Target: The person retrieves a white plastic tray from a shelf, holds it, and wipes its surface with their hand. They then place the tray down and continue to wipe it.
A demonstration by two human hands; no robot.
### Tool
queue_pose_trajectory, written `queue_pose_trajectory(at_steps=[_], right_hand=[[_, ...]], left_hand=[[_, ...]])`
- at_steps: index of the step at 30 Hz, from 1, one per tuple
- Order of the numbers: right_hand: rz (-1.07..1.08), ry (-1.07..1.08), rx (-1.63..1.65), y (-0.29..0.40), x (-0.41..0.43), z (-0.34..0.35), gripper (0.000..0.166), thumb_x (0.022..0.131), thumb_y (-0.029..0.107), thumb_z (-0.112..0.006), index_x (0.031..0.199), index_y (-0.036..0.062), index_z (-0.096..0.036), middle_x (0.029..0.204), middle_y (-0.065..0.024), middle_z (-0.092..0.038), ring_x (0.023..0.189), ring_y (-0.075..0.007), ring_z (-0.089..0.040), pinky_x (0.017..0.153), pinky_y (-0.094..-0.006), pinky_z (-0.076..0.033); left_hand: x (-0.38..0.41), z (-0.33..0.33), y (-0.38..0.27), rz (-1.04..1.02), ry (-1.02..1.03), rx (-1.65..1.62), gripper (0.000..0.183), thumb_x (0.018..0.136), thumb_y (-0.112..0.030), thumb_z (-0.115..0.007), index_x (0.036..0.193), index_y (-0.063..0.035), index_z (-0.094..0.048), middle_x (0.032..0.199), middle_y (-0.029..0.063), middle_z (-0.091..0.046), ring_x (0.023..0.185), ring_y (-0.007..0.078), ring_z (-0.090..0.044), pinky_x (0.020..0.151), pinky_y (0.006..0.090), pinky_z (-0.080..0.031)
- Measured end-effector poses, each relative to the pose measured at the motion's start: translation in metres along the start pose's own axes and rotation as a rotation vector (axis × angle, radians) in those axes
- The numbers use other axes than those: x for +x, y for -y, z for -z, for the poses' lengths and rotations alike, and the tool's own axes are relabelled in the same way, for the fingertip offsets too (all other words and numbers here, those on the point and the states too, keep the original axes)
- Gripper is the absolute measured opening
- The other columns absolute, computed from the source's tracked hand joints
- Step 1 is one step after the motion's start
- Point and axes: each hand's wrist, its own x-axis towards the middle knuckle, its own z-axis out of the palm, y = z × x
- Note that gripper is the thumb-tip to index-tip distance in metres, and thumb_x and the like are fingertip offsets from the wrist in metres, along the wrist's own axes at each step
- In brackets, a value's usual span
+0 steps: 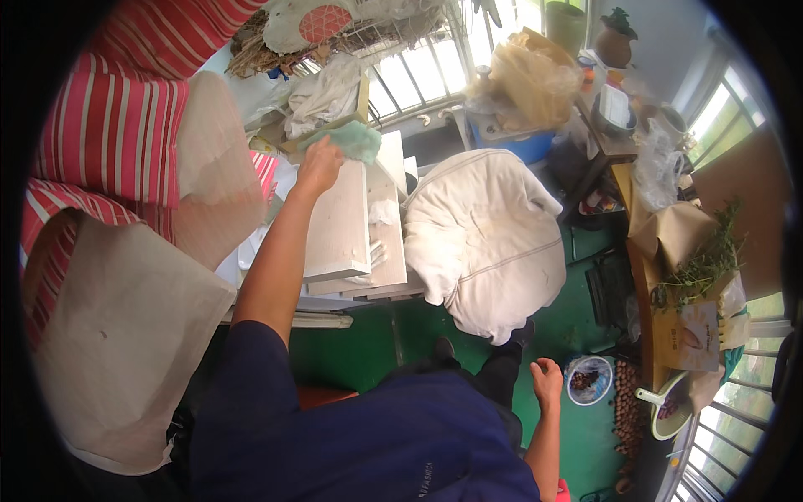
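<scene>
My left hand grips a light green cloth at the far end of a pale wooden drawer. Below that drawer a lower drawer is also pulled out, and white gloves show in it. A large cream fabric bundle stands just right of the drawers, in front of my legs. Away from these, my right hand hangs low at my side with fingers loosely bent and nothing seen in it. Near it on the floor is a white-rimmed bucket with brown pieces inside.
Red-striped cushions and beige fabric crowd the left. A sink and a blue container stand ahead. Along the right, a wooden table bears green sprigs. Brown round items line the green floor.
</scene>
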Motion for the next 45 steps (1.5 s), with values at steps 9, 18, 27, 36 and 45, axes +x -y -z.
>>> queue_pose_trajectory(at_steps=[9, 18, 27, 36, 45], right_hand=[[-0.003, -0.013, -0.002, -0.013, -0.001, -0.002, 0.034, 0.086, 0.025, -0.073, 0.108, -0.0003, -0.071, 0.104, -0.0180, -0.072, 0.098, -0.0308, -0.069, 0.088, -0.0406, -0.054], [0.031, 0.007, -0.055, -0.003, 0.010, 0.005, 0.033, 0.087, 0.024, -0.074, 0.108, -0.0007, -0.070, 0.103, -0.0180, -0.072, 0.096, -0.0304, -0.070, 0.087, -0.0401, -0.054], [0.034, 0.004, -0.036, -0.011, 0.015, 0.001, 0.034, 0.087, 0.024, -0.074, 0.109, -0.0010, -0.070, 0.103, -0.0183, -0.072, 0.095, -0.0304, -0.070, 0.086, -0.0397, -0.054], [-0.004, -0.006, -0.057, -0.021, 0.007, 0.006, 0.034, 0.087, 0.025, -0.074, 0.109, -0.0005, -0.070, 0.105, -0.0188, -0.072, 0.096, -0.0302, -0.069, 0.086, -0.0397, -0.054], [-0.063, 0.042, -0.043, -0.029, 0.004, 0.018, 0.033, 0.087, 0.025, -0.074, 0.109, -0.0003, -0.071, 0.104, -0.0161, -0.074, 0.097, -0.0277, -0.071, 0.087, -0.0385, -0.054]], left_hand=[[0.019, -0.045, 0.059, -0.066, 0.056, -0.086, 0.023, 0.091, -0.013, -0.060, 0.109, -0.0022, -0.071, 0.120, 0.0218, -0.065, 0.115, 0.0402, -0.059, 0.100, 0.0467, -0.046], [0.040, -0.001, 0.044, 0.075, -0.270, -0.433, 0.038, 0.091, -0.011, -0.057, 0.126, 0.0046, -0.062, 0.126, 0.0240, -0.064, 0.118, 0.0377, -0.061, 0.104, 0.0406, -0.046], [0.048, 0.033, 0.024, 0.329, -0.465, -0.712, 0.048, 0.096, -0.015, -0.060, 0.140, 0.0021, -0.053, 0.145, 0.0163, -0.051, 0.113, 0.0245, -0.063, 0.082, 0.0324, -0.057], [0.088, 0.031, 0.022, 0.307, -0.650, -0.895, 0.058, 0.094, -0.015, -0.065, 0.146, 0.0008, -0.045, 0.149, 0.0190, -0.042, 0.118, 0.0267, -0.060, 0.083, 0.0372, -0.059], [0.123, 0.004, 0.092, 0.547, -0.325, -0.639, 0.065, 0.087, -0.031, -0.071, 0.141, 0.0006, -0.052, 0.133, 0.0231, -0.059, 0.120, 0.0354, -0.059, 0.101, 0.0415, -0.047]])
